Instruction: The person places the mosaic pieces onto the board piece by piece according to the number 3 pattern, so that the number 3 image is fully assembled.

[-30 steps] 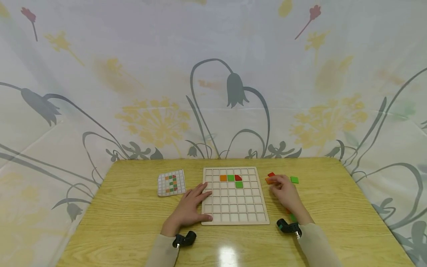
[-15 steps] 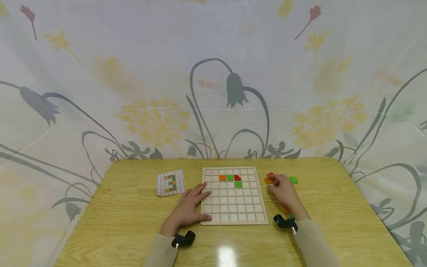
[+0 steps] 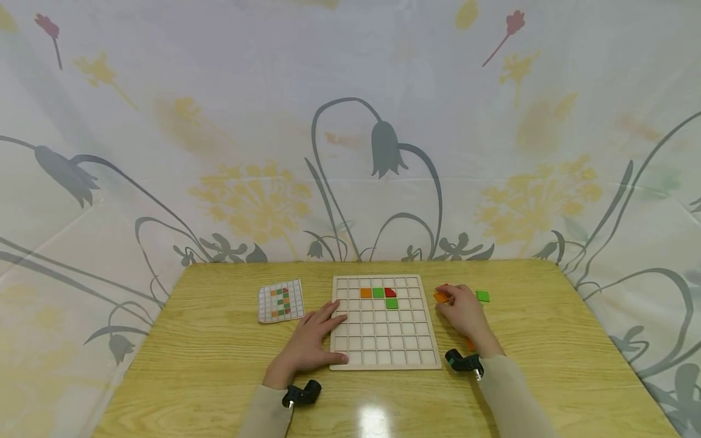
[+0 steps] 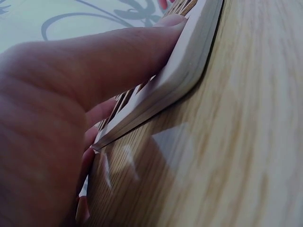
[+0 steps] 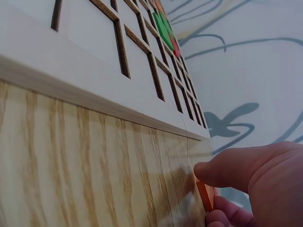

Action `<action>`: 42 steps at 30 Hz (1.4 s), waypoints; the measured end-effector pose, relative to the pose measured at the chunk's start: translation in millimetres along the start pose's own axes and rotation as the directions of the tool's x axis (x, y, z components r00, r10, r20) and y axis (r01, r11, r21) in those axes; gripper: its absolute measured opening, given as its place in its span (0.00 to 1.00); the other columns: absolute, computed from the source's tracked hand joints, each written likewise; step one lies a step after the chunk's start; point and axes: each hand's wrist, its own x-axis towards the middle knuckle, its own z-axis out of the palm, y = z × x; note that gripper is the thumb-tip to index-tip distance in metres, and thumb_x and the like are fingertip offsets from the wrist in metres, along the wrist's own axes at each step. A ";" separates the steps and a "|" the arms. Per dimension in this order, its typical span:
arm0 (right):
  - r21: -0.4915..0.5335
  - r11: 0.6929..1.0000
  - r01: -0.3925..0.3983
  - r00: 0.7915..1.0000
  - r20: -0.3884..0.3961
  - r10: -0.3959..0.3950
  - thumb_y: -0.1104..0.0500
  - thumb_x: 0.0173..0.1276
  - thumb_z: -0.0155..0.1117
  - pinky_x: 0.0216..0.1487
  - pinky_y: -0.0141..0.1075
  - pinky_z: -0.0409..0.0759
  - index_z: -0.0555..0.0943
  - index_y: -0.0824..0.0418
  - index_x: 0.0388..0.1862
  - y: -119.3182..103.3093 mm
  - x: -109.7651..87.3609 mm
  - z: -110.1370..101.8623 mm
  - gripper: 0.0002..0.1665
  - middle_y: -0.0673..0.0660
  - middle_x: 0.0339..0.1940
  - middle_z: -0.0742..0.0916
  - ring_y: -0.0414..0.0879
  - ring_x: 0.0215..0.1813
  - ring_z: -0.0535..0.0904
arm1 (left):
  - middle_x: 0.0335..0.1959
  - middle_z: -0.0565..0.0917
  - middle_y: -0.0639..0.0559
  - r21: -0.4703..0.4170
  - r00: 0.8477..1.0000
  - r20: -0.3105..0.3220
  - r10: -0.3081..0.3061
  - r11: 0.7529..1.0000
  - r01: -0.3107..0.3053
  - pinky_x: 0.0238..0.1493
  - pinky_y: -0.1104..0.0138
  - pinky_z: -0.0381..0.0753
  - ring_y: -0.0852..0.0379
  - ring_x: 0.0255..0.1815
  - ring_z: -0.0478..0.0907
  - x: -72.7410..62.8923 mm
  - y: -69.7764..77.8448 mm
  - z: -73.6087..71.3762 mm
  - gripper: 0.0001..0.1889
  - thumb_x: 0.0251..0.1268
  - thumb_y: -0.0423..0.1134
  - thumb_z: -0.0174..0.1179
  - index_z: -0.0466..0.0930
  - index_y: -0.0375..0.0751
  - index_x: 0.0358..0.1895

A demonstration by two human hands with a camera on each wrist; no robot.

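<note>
A pale grid board [image 3: 383, 367] lies on the table. Set in its upper cells are an orange tile [image 3: 366, 293], two green tiles [image 3: 391, 303] and a red rounded-corner tile [image 3: 390, 292]. Along the board's left edge rests my left hand [image 3: 308, 347], fingers spread and thumb [image 4: 137, 49] on the frame. To the right of the board, my right hand [image 3: 467, 316] pinches a loose orange tile [image 5: 205, 195] between thumb and fingers, close over the tabletop. Behind those fingers a red tile [image 3: 446, 285] is mostly covered.
Left of the board lies a pattern card [image 3: 265, 311] with a printed grid of coloured cells. A loose green tile [image 3: 482, 295] is just beyond my right hand. Another orange piece [image 3: 470, 345] shows partly under the right wrist. A flowered cloth [image 3: 350, 182] hangs behind the table.
My right hand has edged slightly left, and its thumb and fingers have closed on the orange tile. The left hand and the tiles on the board stay as they were.
</note>
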 end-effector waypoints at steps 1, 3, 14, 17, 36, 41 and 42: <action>-0.002 1.000 -0.005 1.000 0.001 0.005 0.62 0.66 0.65 0.42 0.49 0.77 0.81 0.68 0.59 -0.6 0.0 0.4 0.22 0.70 0.50 0.78 0.54 0.39 0.77 | 0.81 0.50 0.52 0.001 1.000 0.000 0.001 1.000 -0.001 0.75 0.44 0.44 0.50 0.81 0.44 0.1 0.1 -0.1 0.45 0.56 0.64 0.67 0.65 0.50 0.76; -0.012 1.000 -0.010 1.000 0.000 0.010 0.62 0.66 0.65 0.42 0.49 0.77 0.81 0.67 0.59 -0.8 0.3 0.9 0.23 0.70 0.49 0.78 0.54 0.39 0.77 | 0.81 0.51 0.52 0.002 1.000 0.002 0.002 1.000 -0.002 0.75 0.44 0.44 0.50 0.81 0.44 0.2 0.4 -0.2 0.45 0.56 0.64 0.67 0.65 0.50 0.76; -0.077 0.997 -0.018 1.000 -0.010 0.017 0.59 0.65 0.66 0.45 0.55 0.78 0.83 0.69 0.54 0.1 1.8 4.0 0.21 0.69 0.44 0.79 0.60 0.41 0.79 | 0.81 0.51 0.51 0.008 1.000 0.000 0.003 1.000 -0.003 0.75 0.44 0.45 0.50 0.81 0.44 0.1 -0.7 0.3 0.45 0.55 0.65 0.66 0.66 0.49 0.76; -0.079 0.997 -0.025 1.000 -0.008 0.024 0.59 0.64 0.66 0.45 0.55 0.78 0.84 0.68 0.53 -1.1 1.4 3.5 0.20 0.68 0.44 0.79 0.60 0.40 0.78 | 0.81 0.51 0.52 0.012 1.000 0.000 0.000 1.000 0.000 0.75 0.44 0.45 0.50 0.81 0.44 0.1 -1.0 0.4 0.46 0.55 0.65 0.66 0.65 0.49 0.76; -0.054 0.995 -0.084 0.996 -0.017 0.083 0.60 0.62 0.66 0.44 0.51 0.76 0.85 0.67 0.49 -1.6 -0.9 4.9 0.19 0.65 0.42 0.80 0.55 0.38 0.76 | 0.81 0.51 0.52 0.001 1.000 -0.005 0.007 1.000 -0.007 0.75 0.44 0.45 0.50 0.81 0.44 0.1 -1.0 1.0 0.46 0.55 0.65 0.67 0.66 0.49 0.76; -0.043 0.996 -0.083 0.996 -0.020 0.082 0.58 0.63 0.68 0.42 0.51 0.77 0.85 0.68 0.50 -2.1 -0.6 5.1 0.20 0.65 0.42 0.81 0.54 0.37 0.76 | 0.81 0.51 0.51 -0.003 1.000 -0.005 0.007 1.000 -0.007 0.75 0.44 0.45 0.50 0.81 0.44 0.1 -0.8 0.7 0.46 0.55 0.64 0.67 0.66 0.49 0.76; -0.045 0.996 -0.083 0.996 -0.021 0.082 0.57 0.63 0.69 0.42 0.51 0.77 0.84 0.68 0.50 -2.5 -0.8 5.0 0.20 0.66 0.42 0.81 0.54 0.37 0.77 | 0.81 0.51 0.51 -0.005 1.000 -0.005 0.007 1.000 -0.007 0.75 0.44 0.45 0.50 0.81 0.44 0.1 -0.6 0.6 0.46 0.55 0.64 0.67 0.66 0.49 0.75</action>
